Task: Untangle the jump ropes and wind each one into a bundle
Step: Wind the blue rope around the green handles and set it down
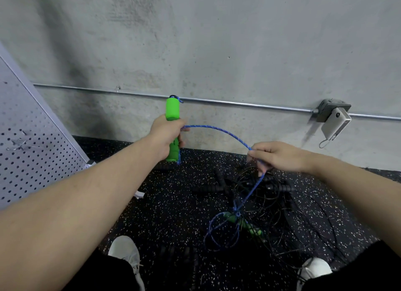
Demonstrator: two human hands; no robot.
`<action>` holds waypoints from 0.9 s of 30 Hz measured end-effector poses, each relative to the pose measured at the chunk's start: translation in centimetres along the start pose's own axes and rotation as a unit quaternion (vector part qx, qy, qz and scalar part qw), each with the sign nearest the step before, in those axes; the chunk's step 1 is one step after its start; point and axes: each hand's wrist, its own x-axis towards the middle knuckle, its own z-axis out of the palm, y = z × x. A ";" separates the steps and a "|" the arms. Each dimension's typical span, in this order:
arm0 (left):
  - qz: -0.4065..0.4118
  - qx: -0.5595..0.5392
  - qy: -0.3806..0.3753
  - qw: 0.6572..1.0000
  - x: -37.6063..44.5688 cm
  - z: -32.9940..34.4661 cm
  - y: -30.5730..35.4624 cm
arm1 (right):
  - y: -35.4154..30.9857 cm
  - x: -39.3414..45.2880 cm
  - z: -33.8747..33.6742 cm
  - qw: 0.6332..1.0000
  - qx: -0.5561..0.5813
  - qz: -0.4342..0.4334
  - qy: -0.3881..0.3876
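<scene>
The left hand [166, 134] grips the green handle [173, 109] upright; the right hand [275, 156] pinches the blue rope [219, 129], keeping it taut above the floor tangle [271, 204].

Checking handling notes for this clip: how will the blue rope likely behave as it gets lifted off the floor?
The blue rope probably stays floppy: it sags in an arc between the left hand and right hand. It likely snags, since it is knotted around the second green handle amid thin black cords.
</scene>
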 end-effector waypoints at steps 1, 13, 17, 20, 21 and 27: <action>0.001 0.015 -0.006 1.000 0.1 -0.1 0.0 | -0.6 -0.3 -0.2 1.000 -0.013 -0.010 0.016; 0.081 0.134 -0.291 0.944 -3.9 6.1 0.3 | -4.6 -0.3 -1.2 0.988 -0.069 -0.081 0.109; 0.091 0.133 -0.287 0.944 -3.8 6.6 -0.1 | -3.9 -0.2 -1.5 0.990 -0.016 -0.059 0.131; 0.116 0.146 -0.258 0.948 -3.9 7.0 -0.2 | -2.9 -0.5 -1.6 0.993 0.029 -0.022 0.115; 0.125 0.131 -0.236 0.955 -3.7 7.2 -0.1 | -2.7 -0.7 -1.6 0.995 0.032 -0.009 0.095; 0.143 0.025 -0.052 0.988 -2.1 6.1 1.1 | 0.3 -1.6 -1.8 0.996 -0.011 0.059 -0.063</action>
